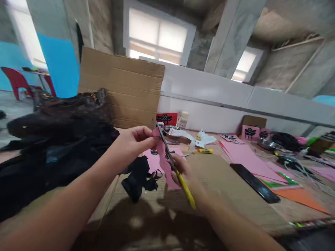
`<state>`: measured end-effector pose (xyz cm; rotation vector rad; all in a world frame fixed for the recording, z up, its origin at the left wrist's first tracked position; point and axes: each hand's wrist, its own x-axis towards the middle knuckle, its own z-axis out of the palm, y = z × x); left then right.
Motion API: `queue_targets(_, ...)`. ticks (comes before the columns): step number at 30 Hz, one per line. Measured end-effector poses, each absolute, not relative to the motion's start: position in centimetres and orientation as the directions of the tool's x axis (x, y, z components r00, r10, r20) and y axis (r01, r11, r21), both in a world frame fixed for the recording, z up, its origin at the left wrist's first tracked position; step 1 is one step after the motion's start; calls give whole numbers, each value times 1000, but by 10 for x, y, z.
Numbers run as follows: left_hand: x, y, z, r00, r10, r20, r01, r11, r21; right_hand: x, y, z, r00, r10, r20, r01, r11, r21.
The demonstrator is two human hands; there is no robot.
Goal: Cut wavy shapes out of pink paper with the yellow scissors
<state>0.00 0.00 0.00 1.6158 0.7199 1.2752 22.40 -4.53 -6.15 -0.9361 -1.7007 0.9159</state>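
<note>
In my right hand (184,169) is a pair of scissors (187,188) with yellow handles, its long blades pointing up and away from me. My left hand (140,139) pinches the upper end of a pink paper piece (163,157) between thumb and fingers. The blades lie along this paper, which hangs down in a wavy strip below them. Beneath my hands, dark fabric or paper scraps (137,176) lie on the cardboard, beside a pink sheet (153,162) with dark markings. Part of that sheet is hidden behind the strip and the scissors.
A black phone (255,183) lies on the cardboard mat (211,174) to the right, near stacked pink sheets (246,157). A yellow glue stick or marker (205,151) is farther back. Dark bags (60,129) crowd the left, before an upright cardboard panel (125,87).
</note>
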Motion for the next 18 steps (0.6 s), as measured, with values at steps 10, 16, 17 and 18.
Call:
queue_targets(10, 7, -1, 3, 298, 877, 378, -175, -339, 924, 224, -32, -78, -244, 856, 455, 181, 501, -846)
queue_targets(16, 7, 0, 2, 303, 882, 360, -193, -313, 930, 225, -30, -79, -253, 849, 464, 199, 515, -834)
queue_targets(17, 6, 0, 2, 301, 884, 357, -189, -312, 931, 225, -30, -79, -253, 849, 463, 201, 515, -833)
queue_targets(18, 6, 0, 2, 299, 886, 355, -185, -311, 932, 225, -31, -79, -253, 849, 463, 203, 515, -833)
